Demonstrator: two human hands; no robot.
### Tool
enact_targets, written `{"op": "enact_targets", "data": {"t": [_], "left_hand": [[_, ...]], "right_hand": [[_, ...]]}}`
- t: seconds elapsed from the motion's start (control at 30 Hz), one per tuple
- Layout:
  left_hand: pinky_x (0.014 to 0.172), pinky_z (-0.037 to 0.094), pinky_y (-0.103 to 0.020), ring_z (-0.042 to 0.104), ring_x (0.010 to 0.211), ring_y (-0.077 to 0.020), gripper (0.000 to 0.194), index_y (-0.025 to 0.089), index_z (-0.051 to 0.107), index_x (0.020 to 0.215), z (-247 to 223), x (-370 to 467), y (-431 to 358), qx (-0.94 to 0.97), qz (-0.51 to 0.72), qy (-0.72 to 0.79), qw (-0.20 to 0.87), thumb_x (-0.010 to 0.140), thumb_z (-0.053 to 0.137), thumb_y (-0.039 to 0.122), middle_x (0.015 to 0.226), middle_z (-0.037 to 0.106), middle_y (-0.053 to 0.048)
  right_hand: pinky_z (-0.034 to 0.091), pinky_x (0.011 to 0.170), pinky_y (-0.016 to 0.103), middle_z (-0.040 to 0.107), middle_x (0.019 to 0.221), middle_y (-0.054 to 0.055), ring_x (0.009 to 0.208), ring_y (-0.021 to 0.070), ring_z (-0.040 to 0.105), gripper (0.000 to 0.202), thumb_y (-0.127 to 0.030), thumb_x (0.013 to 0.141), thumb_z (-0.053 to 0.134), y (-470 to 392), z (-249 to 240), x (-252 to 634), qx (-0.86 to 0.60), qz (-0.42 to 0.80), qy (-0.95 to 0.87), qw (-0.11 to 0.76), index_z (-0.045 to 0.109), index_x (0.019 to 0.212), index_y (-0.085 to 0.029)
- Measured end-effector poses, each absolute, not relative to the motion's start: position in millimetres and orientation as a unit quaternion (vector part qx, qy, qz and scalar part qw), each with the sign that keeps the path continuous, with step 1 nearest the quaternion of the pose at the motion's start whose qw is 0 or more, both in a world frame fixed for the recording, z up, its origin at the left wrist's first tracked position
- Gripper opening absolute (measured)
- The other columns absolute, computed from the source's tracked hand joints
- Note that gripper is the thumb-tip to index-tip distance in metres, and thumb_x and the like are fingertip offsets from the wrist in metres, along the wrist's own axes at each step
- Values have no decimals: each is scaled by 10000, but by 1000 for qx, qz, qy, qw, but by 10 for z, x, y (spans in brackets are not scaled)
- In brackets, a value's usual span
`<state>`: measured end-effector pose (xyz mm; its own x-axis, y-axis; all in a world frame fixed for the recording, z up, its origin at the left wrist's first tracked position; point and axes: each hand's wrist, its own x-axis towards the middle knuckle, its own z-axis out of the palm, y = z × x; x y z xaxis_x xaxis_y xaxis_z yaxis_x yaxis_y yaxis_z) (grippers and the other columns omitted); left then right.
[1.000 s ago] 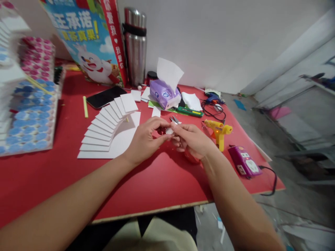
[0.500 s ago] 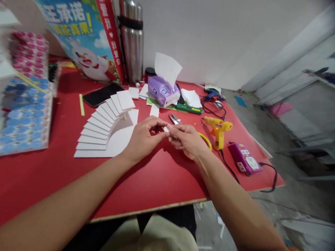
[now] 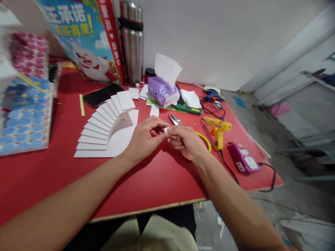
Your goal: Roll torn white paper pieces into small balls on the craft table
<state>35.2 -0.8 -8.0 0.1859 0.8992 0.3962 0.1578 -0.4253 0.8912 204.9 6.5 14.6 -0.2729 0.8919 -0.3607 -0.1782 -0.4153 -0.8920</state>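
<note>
Left hand (image 3: 141, 143): fingers closed, thumb and forefinger gripping a small white piece (image 3: 166, 130). This piece is held above the red bench (image 3: 154, 184), between the two hands. Its material cannot be determined. For a good hold, grip only the edge with this hand, lightly, so that the piece neither bends nor slips.

Right hand (image 3: 187, 141): thumb and forefinger grasping the same piece from the opposite side, other fingers curled beneath. Use these fingertips for fine adjustment while the left hand steadies. Rest both wrists if a tremor appears. Mind the scissors (image 3: 175, 119) just beyond the hands, and the hot-glue gun (image 3: 218, 130), whose orange light is lit; the nozzle may be hot.

Count, left to right:
- Tray with blue round pieces (image 3: 28, 120): 1; the pieces overlap too much for an exact count.
- Yellow strip (image 3: 82, 105) lying on the bench: 1.
- Phone (image 3: 99, 96): 1.
- Stepped white cards (image 3: 95, 131): about ten, fanned over 1 white base (image 3: 121, 139); overlap prevents certainty.
- Steel flask (image 3: 133, 48): 1.
- Purple tissue pack (image 3: 161, 91): 1.
- Small white piece: 1.
- Scissors: 1 pair.
- Green cutter (image 3: 188, 109): 1.
- Yellow hot-glue gun: 1.
- Purple power box (image 3: 244, 158): 1.
</note>
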Motion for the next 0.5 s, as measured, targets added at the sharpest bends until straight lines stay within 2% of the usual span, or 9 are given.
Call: {"op": "enact_targets", "data": {"t": [0.07, 0.2, 0.27, 0.33, 0.4, 0.5], "left_hand": [[785, 481, -262, 643, 875, -168, 97, 190, 752, 972, -84, 348, 0, 685, 502, 390, 356, 880, 736, 218, 985, 716, -55], [779, 507, -270, 639, 857, -158, 127, 182, 720, 976, -93, 318, 57, 665, 535, 395, 341, 863, 749, 233, 979, 693, -40], [784, 520, -275, 640, 857, -152, 143, 176, 713, 991, -97, 289, 97, 645, 556, 409, 326, 866, 742, 239, 1005, 675, -43], [785, 527, -285, 640, 856, -154, 151, 170, 716, 1011, -100, 257, 132, 647, 552, 436, 294, 872, 725, 227, 1017, 663, -49], [793, 532, -304, 639, 865, -167, 155, 164, 720, 1030, -104, 229, 158, 677, 518, 459, 252, 883, 697, 205, 1016, 663, -58], [870, 527, -371, 637, 933, -216, 163, 137, 722, 1045, -121, 207, 182, 749, 441, 461, 181, 925, 625, 190, 1024, 687, -90]], "right_hand": [[97, 379, 180, 566, 547, -22, 392, 6, 268, 292, -330, 694, 839, 61, 169, 2069, -461, 704, -398, 365, 636, 650, -125], [68, 374, 205, 697, 723, 55, 396, 30, 318, 438, -567, 795, 768, 77, 211, 2147, -458, 712, -438, 303, 704, 850, -137], [122, 377, 219, 697, 726, 53, 405, 47, 321, 477, -616, 856, 685, 105, 196, 2201, -493, 644, -479, 337, 716, 938, -148], [272, 425, 231, 677, 710, 36, 456, 74, 397, 399, -543, 907, 652, 139, 154, 2260, -539, 490, -556, 400, 726, 952, -154], [428, 569, 263, 691, 765, 43, 588, 119, 540, 269, -402, 931, 646, 166, 102, 2308, -559, 305, -643, 426, 740, 979, -155], [504, 784, 339, 736, 922, 83, 813, 200, 647, 218, -240, 905, 649, 168, 43, 2326, -535, 142, -756, 349, 741, 1076, -140]]}}
